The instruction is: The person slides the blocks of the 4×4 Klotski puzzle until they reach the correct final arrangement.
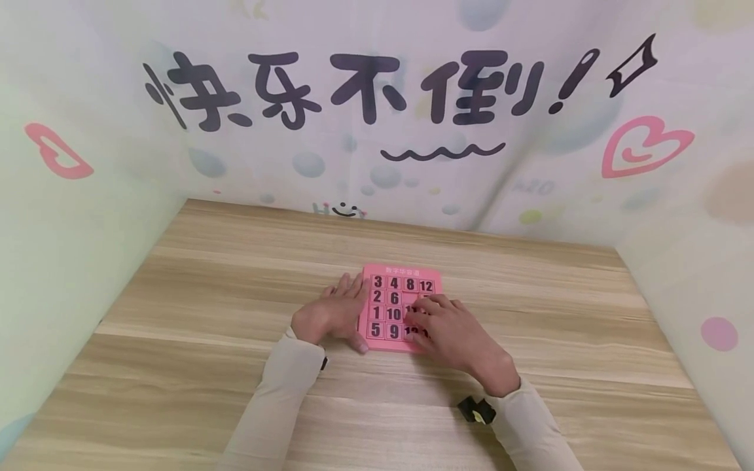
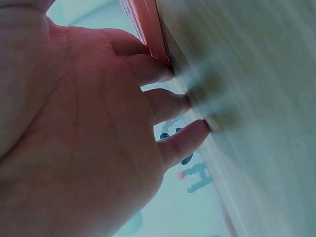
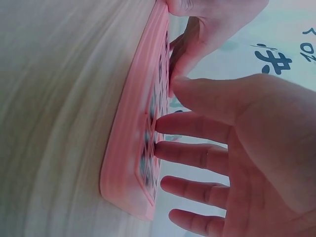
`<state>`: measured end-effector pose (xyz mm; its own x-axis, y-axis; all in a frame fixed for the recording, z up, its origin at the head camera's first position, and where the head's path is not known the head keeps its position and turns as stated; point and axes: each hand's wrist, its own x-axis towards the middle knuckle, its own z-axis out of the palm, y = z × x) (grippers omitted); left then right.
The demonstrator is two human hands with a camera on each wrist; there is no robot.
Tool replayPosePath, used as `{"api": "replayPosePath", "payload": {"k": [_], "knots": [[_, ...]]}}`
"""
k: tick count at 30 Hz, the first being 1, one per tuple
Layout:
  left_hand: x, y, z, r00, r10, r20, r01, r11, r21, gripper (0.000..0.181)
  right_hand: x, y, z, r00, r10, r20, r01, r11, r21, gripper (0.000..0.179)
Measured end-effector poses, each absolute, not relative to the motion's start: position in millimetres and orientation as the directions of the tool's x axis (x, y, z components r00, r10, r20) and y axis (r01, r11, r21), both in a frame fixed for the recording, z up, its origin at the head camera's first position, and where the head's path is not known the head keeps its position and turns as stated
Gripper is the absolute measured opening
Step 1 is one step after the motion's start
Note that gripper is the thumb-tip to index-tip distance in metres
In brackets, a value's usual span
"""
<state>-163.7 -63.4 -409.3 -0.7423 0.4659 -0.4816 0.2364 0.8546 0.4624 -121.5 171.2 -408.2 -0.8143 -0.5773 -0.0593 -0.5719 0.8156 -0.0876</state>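
Observation:
A pink sliding number puzzle (image 1: 393,306) lies flat on the table, with black numerals on its square tiles. A gap shows in its second row, right of the 6. My left hand (image 1: 337,314) rests against the puzzle's left side, thumb near the lower left corner; in the left wrist view its fingertips (image 2: 201,127) touch the table. Over the puzzle's right part lies my right hand (image 1: 450,330), hiding several tiles. In the right wrist view, the index and middle fingers (image 3: 192,153) reach straight to the tiles, while the other two stand off the surface.
The wooden table (image 1: 235,261) stretches around the puzzle. Behind it hangs a printed backdrop (image 1: 365,176) with black characters and hearts, and pale panels close both sides. A small black item (image 1: 477,411) sits by the right sleeve cuff.

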Motion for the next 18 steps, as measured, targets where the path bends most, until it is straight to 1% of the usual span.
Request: {"api": "replayPosePath", "payload": {"k": [10, 18], "knots": [[-163.4, -64.2, -409.3, -0.745, 0.462, -0.481, 0.228, 0.854, 0.467, 0.125, -120.3, 170.4, -403.6, -0.803, -0.592, -0.07, -0.585, 0.805, -0.095, 0.032], [-163.5, -64.5, -410.3, -0.746, 0.461, -0.48, 0.23, 0.856, 0.464, 0.126, -120.0, 171.9, -403.2, -0.793, -0.607, -0.054, -0.601, 0.793, -0.102, 0.029]]}}
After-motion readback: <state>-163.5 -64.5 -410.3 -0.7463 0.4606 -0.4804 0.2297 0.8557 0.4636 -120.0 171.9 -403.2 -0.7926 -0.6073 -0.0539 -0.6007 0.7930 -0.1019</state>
